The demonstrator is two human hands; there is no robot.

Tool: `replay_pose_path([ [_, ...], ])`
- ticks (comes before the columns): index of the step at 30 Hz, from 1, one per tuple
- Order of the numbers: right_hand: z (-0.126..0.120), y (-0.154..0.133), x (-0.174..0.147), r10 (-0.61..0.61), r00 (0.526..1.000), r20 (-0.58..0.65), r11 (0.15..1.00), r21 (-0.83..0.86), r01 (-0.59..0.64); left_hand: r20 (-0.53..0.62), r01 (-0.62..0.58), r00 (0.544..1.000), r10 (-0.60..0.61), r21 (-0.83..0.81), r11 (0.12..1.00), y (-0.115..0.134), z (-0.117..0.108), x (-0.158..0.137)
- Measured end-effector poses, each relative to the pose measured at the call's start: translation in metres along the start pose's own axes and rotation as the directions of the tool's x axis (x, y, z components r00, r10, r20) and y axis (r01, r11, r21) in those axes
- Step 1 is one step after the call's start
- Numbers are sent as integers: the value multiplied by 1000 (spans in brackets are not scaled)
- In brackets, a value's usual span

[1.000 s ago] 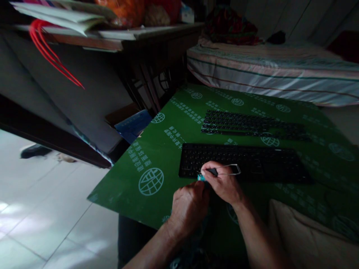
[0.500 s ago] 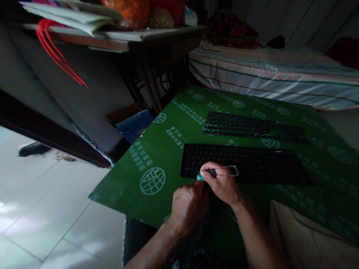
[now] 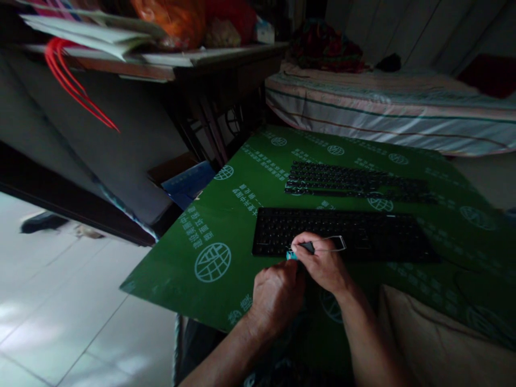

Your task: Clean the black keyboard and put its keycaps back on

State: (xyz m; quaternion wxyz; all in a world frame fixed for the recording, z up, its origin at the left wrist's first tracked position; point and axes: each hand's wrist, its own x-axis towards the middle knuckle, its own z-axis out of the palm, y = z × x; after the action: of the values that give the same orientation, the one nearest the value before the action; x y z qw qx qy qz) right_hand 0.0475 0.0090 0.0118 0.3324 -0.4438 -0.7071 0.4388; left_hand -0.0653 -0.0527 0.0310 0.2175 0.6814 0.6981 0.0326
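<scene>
My right hand [image 3: 325, 264] pinches a wire keycap puller by its dark handle [image 3: 308, 247], and the wire loop sticks out to the right. Close against those fingertips, my left hand [image 3: 278, 294] is closed round a small teal piece [image 3: 291, 256]; most of it is hidden, so its kind cannot be made out. Just beyond both hands lies a black keyboard [image 3: 268, 230], its keycap area bare of most caps as far as the dim light shows. Farther back, rows of loose black keycaps [image 3: 318, 174] are laid out in keyboard order.
The green printed board [image 3: 169, 269] serves as the work surface. A cable runs off the keyboard's right end. Tan fabric or board [image 3: 427, 322] lies at lower right. A cluttered desk [image 3: 226, 56] stands at upper left, a bed [image 3: 382, 102] behind, and a blue box [image 3: 187, 183] beside the board.
The whole scene has shifted slightly left as the head view turned. Both hands keep nearly the same hold and stay close together.
</scene>
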Motion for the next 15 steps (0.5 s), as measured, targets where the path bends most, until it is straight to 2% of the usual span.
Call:
replay_pose_path([
  [15,3,6,2,-42,999,-24,999,-4,42,-19,34,999,-35,-30,999,-4,0,0],
])
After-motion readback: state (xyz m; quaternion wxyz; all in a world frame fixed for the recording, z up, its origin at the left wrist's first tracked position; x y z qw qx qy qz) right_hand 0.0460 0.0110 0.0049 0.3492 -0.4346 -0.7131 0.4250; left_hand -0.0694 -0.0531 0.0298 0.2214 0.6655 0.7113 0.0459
